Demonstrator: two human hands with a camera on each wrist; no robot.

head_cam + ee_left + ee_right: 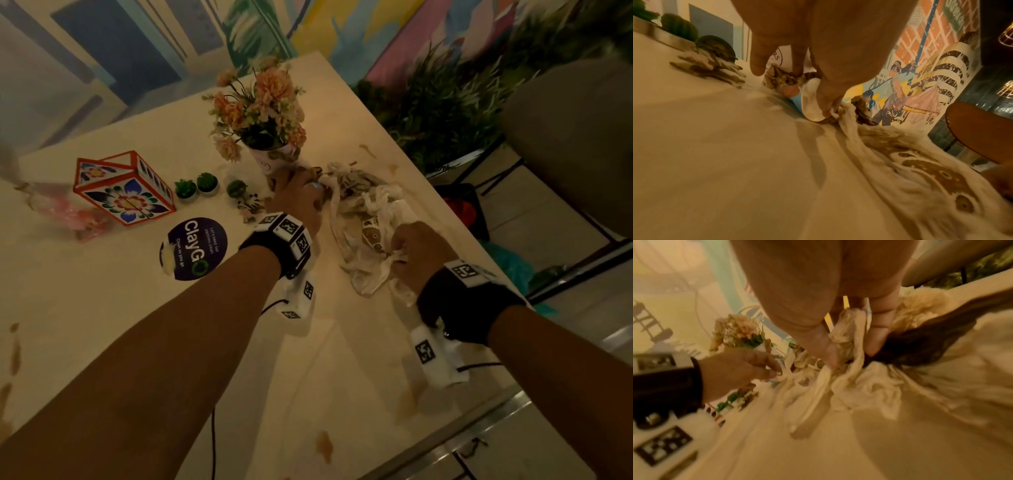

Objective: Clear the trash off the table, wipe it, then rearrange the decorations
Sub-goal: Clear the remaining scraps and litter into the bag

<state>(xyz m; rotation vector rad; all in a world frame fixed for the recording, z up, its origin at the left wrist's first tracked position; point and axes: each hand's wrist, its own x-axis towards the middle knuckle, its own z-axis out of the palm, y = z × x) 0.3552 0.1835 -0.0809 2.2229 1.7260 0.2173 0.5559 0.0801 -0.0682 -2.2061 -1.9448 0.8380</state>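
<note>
A white plastic bag (370,219) with brown print lies crumpled on the cream table (102,308), right of centre, with trash inside. My left hand (298,198) pinches the bag's far edge beside the flower pot (270,161). In the left wrist view its fingertips (828,108) hold the bag edge (846,120) against a small white and blue item (809,99), with crumpled brown paper (781,78) just behind. My right hand (411,250) grips the bag's near edge, and its fingers (875,334) bunch the plastic (865,386). The left hand (760,368) shows there too.
A painted lantern box (123,188), three small green plants (186,188), a small figurine (248,202) and a dark round ClayGo sticker (195,248) sit left of the bag. Pink wrapping (68,212) lies far left. Brown stains (323,445) mark the near tabletop. A chair (565,137) stands right.
</note>
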